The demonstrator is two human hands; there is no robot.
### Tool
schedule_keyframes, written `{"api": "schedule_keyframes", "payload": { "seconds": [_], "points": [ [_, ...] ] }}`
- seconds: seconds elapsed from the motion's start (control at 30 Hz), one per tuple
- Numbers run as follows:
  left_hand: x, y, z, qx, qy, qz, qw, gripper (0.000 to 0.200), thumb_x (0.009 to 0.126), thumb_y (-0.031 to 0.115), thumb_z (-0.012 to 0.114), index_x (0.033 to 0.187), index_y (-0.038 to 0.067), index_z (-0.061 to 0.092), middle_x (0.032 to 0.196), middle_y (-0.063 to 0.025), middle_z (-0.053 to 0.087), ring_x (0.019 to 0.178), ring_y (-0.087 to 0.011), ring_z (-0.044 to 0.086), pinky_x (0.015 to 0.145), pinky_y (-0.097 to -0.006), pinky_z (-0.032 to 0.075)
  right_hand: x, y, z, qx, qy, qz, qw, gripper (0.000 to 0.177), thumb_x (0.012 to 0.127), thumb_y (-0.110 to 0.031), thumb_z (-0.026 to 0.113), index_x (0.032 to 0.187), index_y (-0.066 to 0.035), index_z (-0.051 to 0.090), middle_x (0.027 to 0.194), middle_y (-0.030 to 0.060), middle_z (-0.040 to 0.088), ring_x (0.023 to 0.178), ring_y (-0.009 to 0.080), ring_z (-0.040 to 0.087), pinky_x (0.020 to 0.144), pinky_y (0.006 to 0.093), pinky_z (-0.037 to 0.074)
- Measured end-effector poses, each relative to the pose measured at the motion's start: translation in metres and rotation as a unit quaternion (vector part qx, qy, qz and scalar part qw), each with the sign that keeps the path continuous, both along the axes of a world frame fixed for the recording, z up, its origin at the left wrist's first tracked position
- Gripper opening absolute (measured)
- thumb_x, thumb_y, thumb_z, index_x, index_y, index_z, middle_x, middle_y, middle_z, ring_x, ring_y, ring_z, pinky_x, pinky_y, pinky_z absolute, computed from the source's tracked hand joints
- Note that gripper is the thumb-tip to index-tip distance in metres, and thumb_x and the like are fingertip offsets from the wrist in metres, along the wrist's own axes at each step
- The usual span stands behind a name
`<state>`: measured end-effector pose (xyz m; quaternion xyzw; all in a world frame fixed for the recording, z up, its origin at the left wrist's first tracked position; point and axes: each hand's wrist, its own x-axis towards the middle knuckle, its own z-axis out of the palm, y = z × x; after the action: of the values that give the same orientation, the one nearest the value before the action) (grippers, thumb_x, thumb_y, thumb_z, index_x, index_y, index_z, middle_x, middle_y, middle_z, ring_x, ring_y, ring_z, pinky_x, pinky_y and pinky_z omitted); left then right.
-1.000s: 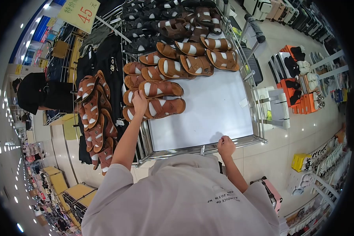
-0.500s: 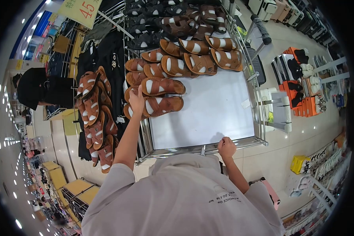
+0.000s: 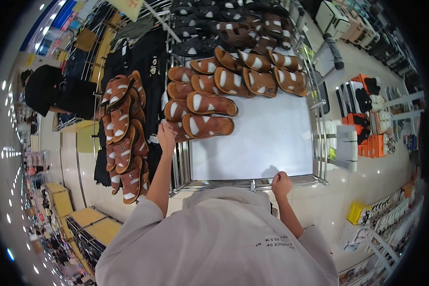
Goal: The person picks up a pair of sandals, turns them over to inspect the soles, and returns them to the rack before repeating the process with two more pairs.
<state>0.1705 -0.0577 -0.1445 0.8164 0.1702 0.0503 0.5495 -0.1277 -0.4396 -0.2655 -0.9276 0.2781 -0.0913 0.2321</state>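
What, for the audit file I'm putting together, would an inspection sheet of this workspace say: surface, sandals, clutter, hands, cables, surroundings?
Surface: white board framed by a metal rack.
Sandals: brown sandals along the left and across the middle, some overlapping; black sandals beyond them.
Clutter: small pale slip by the board's right edge; piled sandals and black clothes left of the rack.
Left hand: at the nearest brown sandals' left end; grip unclear.
Right hand: fingers curled, by the front rail; no object seen in it.
Cables: nothing seen.
Surroundings: person in black at left; suitcases far right; orange shoe boxes at right.
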Motion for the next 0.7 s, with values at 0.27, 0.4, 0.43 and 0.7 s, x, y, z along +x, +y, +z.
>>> {"api": "schedule_keyframes", "payload": {
  "seconds": [0.27, 0.4, 0.43, 0.7],
  "points": [
    [-0.088, 0.116, 0.0, -0.083, 0.004, 0.138, 0.987, 0.027, 0.099, 0.023, 0.049, 0.097, -0.002, 0.059, 0.075, -0.009, 0.062, 0.055, -0.0159, 0.062, 0.045, -0.0245, 0.048, -0.001, 0.0, -0.003, -0.007, 0.023, -0.003, 1.0, 0.006, 0.078, -0.013, 0.06, 0.08, -0.011, 0.064, 0.073, 0.0118, 0.065, 0.065, 0.0333, 0.063, 0.058, 0.0444, 0.049],
    [-0.079, 0.17, 0.026, -0.137, -0.033, 0.22, 0.965, 0.023, 0.098, 0.02, 0.048, 0.101, -0.001, 0.056, 0.078, -0.0104, 0.062, 0.056, -0.0163, 0.061, 0.046, -0.0244, 0.047, 0.001, 0.001, 0.003, -0.017, 0.027, 0.005, 0.999, 0.006, 0.08, -0.013, 0.059, 0.08, -0.01, 0.065, 0.072, 0.0128, 0.066, 0.065, 0.0346, 0.063, 0.058, 0.0449, 0.049],
    [-0.076, 0.184, 0.033, -0.149, -0.037, 0.232, 0.961, 0.023, 0.098, 0.02, 0.048, 0.102, -0.001, 0.056, 0.078, -0.0103, 0.062, 0.057, -0.0168, 0.062, 0.047, -0.0251, 0.047, 0.002, 0.002, 0.004, -0.021, 0.035, 0.001, 0.999, 0.006, 0.08, -0.013, 0.059, 0.08, -0.01, 0.065, 0.072, 0.0129, 0.065, 0.065, 0.0348, 0.063, 0.058, 0.0449, 0.049],
    [-0.004, 0.265, 0.07, -0.24, -0.1, 0.203, 0.944, 0.025, 0.097, 0.022, 0.051, 0.104, -0.002, 0.052, 0.085, -0.0137, 0.063, 0.071, -0.0238, 0.065, 0.06, -0.0309, 0.053, 0.006, 0.003, 0.008, -0.025, 0.05, -0.018, 0.998, 0.011, 0.082, -0.015, 0.057, 0.077, -0.008, 0.064, 0.069, 0.0135, 0.064, 0.063, 0.0353, 0.062, 0.056, 0.0448, 0.047]
  ]
}}
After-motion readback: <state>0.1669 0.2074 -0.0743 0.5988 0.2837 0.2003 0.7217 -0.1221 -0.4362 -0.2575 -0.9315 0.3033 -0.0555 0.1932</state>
